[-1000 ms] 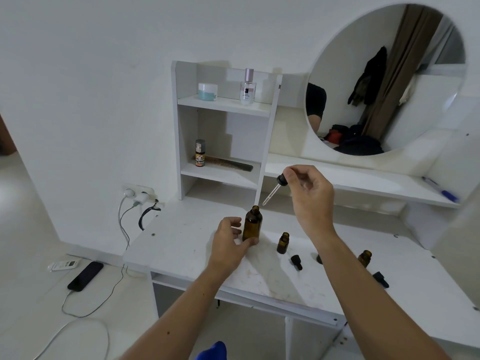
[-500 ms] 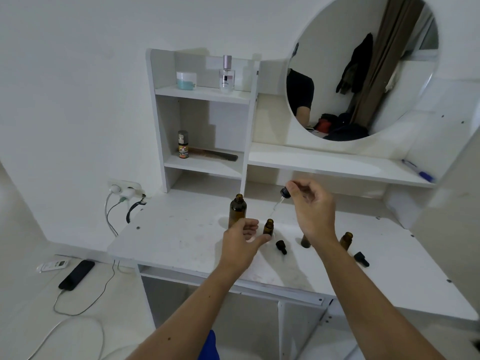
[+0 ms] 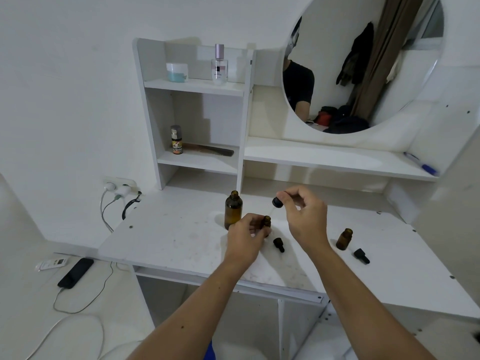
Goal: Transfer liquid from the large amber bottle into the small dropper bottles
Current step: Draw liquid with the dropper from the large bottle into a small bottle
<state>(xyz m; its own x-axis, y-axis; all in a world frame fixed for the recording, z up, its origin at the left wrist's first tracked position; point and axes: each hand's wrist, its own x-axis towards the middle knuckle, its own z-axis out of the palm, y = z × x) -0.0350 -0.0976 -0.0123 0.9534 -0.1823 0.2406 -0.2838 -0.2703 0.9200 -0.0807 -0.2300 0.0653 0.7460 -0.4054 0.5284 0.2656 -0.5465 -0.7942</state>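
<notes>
The large amber bottle (image 3: 233, 210) stands uncapped on the white desk (image 3: 166, 235). Just right of it, my left hand (image 3: 246, 236) grips a small amber dropper bottle (image 3: 266, 221) that stands on the desk. My right hand (image 3: 304, 216) pinches the black bulb of a dropper (image 3: 277, 202), whose thin glass tube slants down toward that small bottle's mouth. A second small amber bottle (image 3: 344, 239) stands uncapped at the right. Two black dropper caps (image 3: 279, 244) (image 3: 361, 255) lie on the desk.
Shelves rise behind the desk with a jar (image 3: 177, 71), a perfume bottle (image 3: 219, 64), a small spray can (image 3: 176, 139) and a comb (image 3: 210, 149). A round mirror (image 3: 363, 63) hangs at the right above a ledge with a pen (image 3: 420, 163). Cables and a phone (image 3: 75, 272) lie on the floor at left.
My left hand let go of the large bottle and closed on the small bottle beside it. My right hand carried the dropper down from above the large bottle toward the small one.
</notes>
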